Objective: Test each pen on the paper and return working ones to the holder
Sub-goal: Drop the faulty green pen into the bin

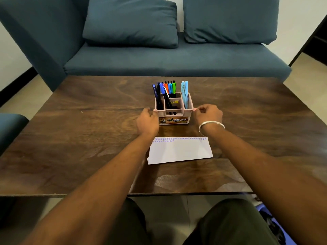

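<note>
Left hand (pixel 147 121) and right hand (pixel 208 114) pinch opposite rims of the holder (pixel 174 115), standing on the table (pixel 88 129) just beyond the paper (pixel 180 151); an uneven pull could tip it, spilling the upright pens (pixel 169 87).

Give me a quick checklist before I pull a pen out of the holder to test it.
1. Pink plastic pen holder upright on the dark wooden table: ok.
2. Left hand and right hand at the holder's two sides: ok.
3. Firm grip on the holder: cannot tell, fingertips partly hidden.
4. Coloured pens and light blue pens standing in compartments: ok.
5. White sheet of paper flat, blank space below its blue scribbles: ok.
6. A hand free for a pen: not ok, both at the holder.
</note>
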